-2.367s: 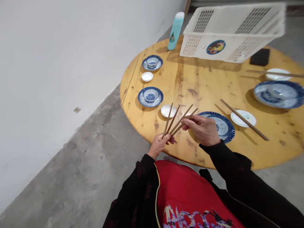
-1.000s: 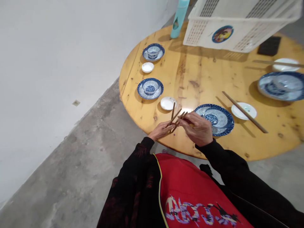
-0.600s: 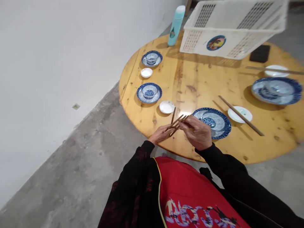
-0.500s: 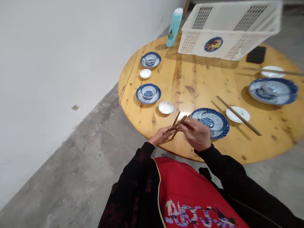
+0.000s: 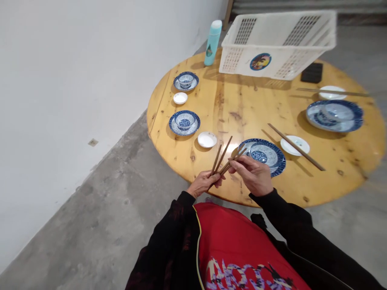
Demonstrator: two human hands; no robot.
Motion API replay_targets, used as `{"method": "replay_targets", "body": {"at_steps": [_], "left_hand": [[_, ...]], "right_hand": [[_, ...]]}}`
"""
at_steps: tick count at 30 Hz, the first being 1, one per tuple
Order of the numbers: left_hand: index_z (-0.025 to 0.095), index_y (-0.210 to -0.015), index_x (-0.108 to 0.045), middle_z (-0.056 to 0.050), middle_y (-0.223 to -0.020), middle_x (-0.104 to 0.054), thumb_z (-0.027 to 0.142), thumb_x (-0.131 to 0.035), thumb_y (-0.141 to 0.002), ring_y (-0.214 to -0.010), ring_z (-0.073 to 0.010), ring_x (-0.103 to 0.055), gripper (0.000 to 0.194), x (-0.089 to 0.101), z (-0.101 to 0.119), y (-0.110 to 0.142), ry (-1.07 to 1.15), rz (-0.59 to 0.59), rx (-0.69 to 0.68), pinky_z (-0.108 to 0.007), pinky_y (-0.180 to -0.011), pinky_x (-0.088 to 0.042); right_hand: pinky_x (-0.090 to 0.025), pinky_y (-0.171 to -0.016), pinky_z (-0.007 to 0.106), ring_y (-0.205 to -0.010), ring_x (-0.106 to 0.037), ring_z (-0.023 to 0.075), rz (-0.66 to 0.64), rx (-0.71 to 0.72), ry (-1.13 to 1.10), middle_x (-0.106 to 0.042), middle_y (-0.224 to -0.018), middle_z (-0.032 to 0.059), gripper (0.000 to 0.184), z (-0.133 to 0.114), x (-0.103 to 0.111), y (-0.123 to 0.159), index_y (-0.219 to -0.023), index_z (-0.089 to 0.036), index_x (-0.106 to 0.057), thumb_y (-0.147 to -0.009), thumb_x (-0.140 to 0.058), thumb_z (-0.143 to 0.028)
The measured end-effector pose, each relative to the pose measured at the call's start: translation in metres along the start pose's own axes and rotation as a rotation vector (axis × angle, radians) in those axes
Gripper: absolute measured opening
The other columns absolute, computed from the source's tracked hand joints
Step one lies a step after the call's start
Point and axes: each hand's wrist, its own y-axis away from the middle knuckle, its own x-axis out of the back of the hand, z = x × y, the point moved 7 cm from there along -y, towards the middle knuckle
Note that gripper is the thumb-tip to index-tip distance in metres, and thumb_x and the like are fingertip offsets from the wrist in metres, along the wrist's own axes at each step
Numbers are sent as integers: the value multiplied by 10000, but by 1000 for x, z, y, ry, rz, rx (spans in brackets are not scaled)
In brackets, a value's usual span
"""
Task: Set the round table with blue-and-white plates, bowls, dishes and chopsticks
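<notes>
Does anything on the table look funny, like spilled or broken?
Nothing looks spilled or broken. One thing doesn't match: resting chopsticks lie across the right white dish beside the nearest blue-rimmed plate, but none cross the left white dish. The held chopsticks spread unevenly between the left hand and right hand.

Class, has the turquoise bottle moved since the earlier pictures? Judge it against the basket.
No: the turquoise bottle still stands just left of the white basket.
</notes>
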Motion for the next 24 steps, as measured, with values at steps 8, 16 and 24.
{"method": "replay_targets", "body": {"at_steps": [8,16,24], "left_hand": [[91,-960,-719,-11,-747,-587,670,-738,-833,-656,-105,-520,593,1,-2,4,31,-11,14,-268,-660,-389],[96,-936,-710,1,-733,-571,669,-800,-764,-645,-98,-507,605,-3,6,7,97,-14,77,-254,-624,-361],[94,-906,-717,1,-656,-566,691,-841,-692,-570,-82,-460,646,-38,17,17,183,-228,211,-243,-545,-279]], "right_hand": [[-557,-562,328,-562,-677,201,-63,-78,-56,-694,-615,22,260,5,-2,-2,-761,-228,-710,-877,-691,-459],[-577,-588,343,-584,-654,192,-78,-192,-325,-707,-673,28,327,20,-1,-3,-809,-227,-744,-877,-717,-546],[-495,-512,268,-577,-580,130,-91,-425,-684,-743,-858,50,268,27,-1,-20,-871,-221,-798,-772,-806,-469]]}}
